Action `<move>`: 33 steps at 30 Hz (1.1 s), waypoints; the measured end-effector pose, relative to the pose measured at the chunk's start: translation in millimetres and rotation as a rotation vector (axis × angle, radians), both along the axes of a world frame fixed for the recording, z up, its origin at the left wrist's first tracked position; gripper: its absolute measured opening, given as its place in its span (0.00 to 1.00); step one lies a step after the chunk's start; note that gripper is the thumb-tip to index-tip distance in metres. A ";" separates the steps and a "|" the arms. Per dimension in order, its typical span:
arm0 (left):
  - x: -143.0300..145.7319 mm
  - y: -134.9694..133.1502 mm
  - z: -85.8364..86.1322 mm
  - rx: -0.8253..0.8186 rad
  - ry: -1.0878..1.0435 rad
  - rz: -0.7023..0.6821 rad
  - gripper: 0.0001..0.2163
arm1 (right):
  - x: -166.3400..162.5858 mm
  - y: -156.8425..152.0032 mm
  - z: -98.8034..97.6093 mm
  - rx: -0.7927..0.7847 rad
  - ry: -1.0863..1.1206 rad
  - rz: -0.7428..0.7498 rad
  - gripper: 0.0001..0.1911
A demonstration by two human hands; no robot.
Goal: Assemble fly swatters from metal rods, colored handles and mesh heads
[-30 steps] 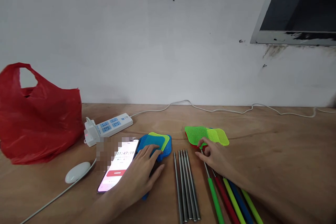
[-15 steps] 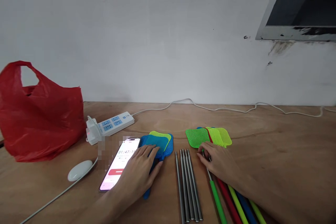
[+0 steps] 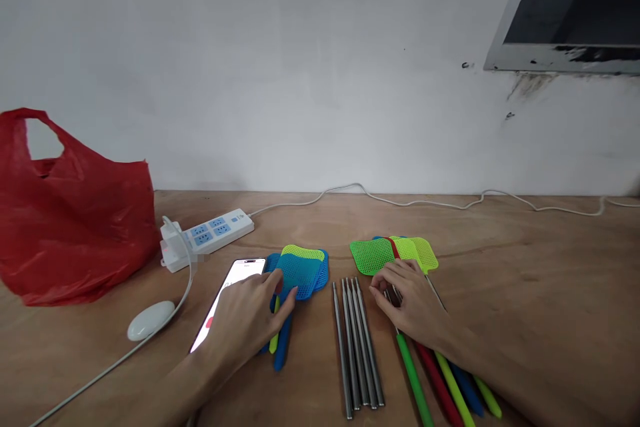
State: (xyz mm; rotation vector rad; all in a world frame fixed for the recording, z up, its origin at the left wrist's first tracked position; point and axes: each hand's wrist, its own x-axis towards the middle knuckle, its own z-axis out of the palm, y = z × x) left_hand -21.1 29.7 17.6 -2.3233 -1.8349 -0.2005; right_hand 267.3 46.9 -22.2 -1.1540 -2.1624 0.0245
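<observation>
My left hand (image 3: 247, 317) lies over a phone (image 3: 239, 273) and pinches the near edge of a blue mesh swatter head (image 3: 300, 273), the top of a small stack of blue and yellow heads. Short blue and yellow handles (image 3: 281, 347) stick out beneath its fingers. My right hand (image 3: 415, 303) rests with curled fingers on the thin rods of several assembled fly swatters; their green and yellow heads (image 3: 373, 255) fan out beyond it, and their coloured handles (image 3: 417, 383) run toward me. Between my hands lie several bare metal rods (image 3: 357, 340).
A red plastic bag (image 3: 75, 213) stands at the left. A white power strip (image 3: 213, 233) and a white oval puck (image 3: 150, 319) on a cable lie near it. A white cable (image 3: 400, 203) runs along the wall. A dark framed panel (image 3: 575, 13) hangs upper right.
My left hand has slid back over the phone and curled onto the blue head's edge, baring short handles. My right hand has shifted slightly left on the swatter rods.
</observation>
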 end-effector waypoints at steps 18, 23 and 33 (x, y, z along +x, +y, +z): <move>7.7 -6.1 -4.4 -0.176 0.086 -0.057 0.16 | -8.2 -17.5 9.4 -0.132 -0.125 0.116 0.06; 8.3 -7.1 -6.7 -0.215 0.141 -0.060 0.18 | -9.2 -20.8 13.2 -0.174 -0.145 0.138 0.06; 6.5 -14.7 -19.8 -0.208 0.031 -0.323 0.19 | -11.2 -22.3 8.6 -0.129 -0.175 0.031 0.07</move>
